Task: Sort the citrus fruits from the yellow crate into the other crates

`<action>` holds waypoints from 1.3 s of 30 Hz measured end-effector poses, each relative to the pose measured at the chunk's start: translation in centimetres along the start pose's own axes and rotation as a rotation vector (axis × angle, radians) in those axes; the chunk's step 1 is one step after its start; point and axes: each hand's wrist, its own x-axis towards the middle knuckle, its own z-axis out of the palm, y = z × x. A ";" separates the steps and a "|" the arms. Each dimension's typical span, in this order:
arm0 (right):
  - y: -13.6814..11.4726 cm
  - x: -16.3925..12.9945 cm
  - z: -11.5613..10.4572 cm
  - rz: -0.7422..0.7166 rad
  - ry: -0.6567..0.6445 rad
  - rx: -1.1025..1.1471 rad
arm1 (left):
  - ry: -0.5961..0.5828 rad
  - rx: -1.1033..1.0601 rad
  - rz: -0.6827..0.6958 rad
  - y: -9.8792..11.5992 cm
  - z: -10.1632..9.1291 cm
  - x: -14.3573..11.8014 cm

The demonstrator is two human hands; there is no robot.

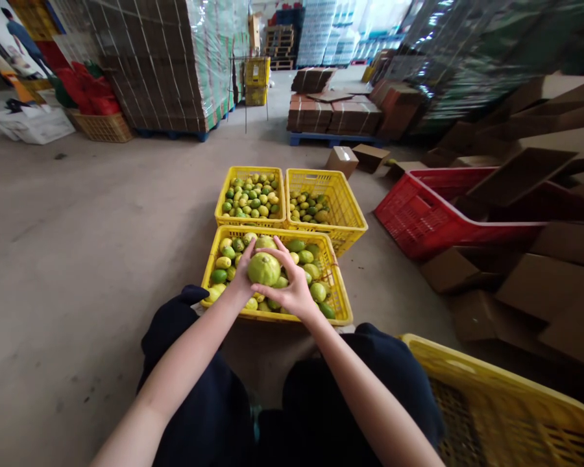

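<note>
Both hands lift one big pale-green fruit [263,268] just above the near yellow crate [338,305], at 12 o'clock from the knees. Left hand [243,275] cups it from 9 o'clock, fingers curled round the side; right hand [292,285] wraps from 3 o'clock w/ fingers [285,254] spread over the top, so both sets are closed on the fruit, not wide. Step in hand, as I judge it: one fruit picked out of the mixed green/yellow lot and held up for a look, prob. sorting by size or colour. Next move would call for a firm but soft hold, a turn to see the hidden underside, then a pick btw the two far yellow crates: left crate [222,198] at 11 o'clock, fuller; right crate [353,211] at 1 o'clock, less full. An empty-looking yellow crate [467,373] sits near at 4 o'clock, red crate [418,224] at 2 o'clock w/ cardboard beside it. Writing: none readable on crates, fruit or cartons; stacked wrapped pallets at the back are too blurred to read.
</note>
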 end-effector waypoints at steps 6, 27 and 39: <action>-0.5 0.7 -1.6 0.043 0.247 0.204 | 0.043 -0.065 0.211 0.7 1.1 -0.4; 0.9 0.4 -2.2 0.069 0.131 -0.016 | -0.032 0.387 0.676 1.9 0.6 -2.5; 1.0 1.1 -1.5 0.584 0.314 0.352 | 0.100 0.015 0.138 2.8 2.4 -2.0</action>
